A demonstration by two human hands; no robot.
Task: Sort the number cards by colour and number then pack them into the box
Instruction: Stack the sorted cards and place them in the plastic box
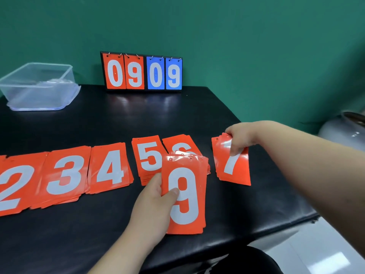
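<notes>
Red number cards lie in a row across the near half of a black glossy table [138, 115], running from nine o'clock toward three o'clock: a 2 pile [11, 186], a 3 pile [63, 175], a 4 pile [109, 167], a 5 pile [147, 157] and a 6 pile [180, 145], each touching or overlapping its neighbour, several fanned loosely at the edges. The left hand [156, 196] comes in from six o'clock, forearm bare, and grips a held stack topped by a 9 card [184, 196]; the thumb lies curled across the face of the top card, and the other fingers are hidden behind the stack. This stack is raised in front of the 5 and 6 piles and covers part of each. The right hand [240, 138] reaches in from four o'clock, arm extended and bare, and pinches the top edge of a 7 card [233, 165] at three o'clock, apart from the 6 pile; whether that card lies flat on the table cannot be told. The two hands are well apart. A clear plastic box [19, 91] stands at ten o'clock on the far left of the table, with no red cards in it. At twelve o'clock a flip scoreboard [141, 73] stands upright against the green wall [217, 36], showing red 0 and 9, then blue 0 and 9. A grey rounded object [343, 127], not identifiable, sits beyond the table edge at three o'clock. Pale floor [325, 258] shows at five o'clock.
</notes>
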